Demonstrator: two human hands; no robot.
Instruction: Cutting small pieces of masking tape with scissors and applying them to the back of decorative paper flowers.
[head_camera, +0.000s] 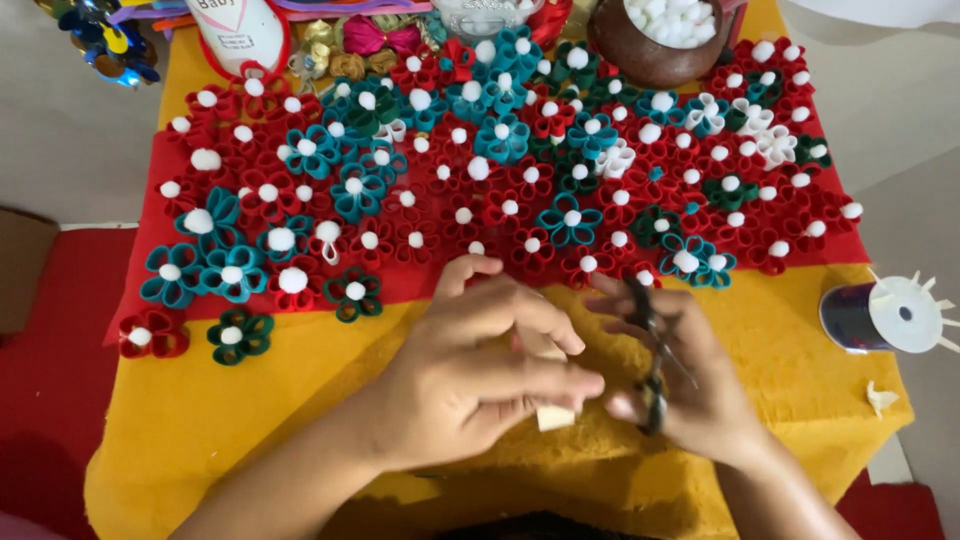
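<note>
Left hand (480, 375) pinches a pale scrap (555, 416); right hand (680, 375) grips scissors (652, 365). Blades sit close to the left fingertips (590, 385): a slip risks a nick or crooked cut.

Dark-handled scissors (652, 365) stand upright beside a small pale piece (553, 416), over the yellow cloth (230, 400).
</note>
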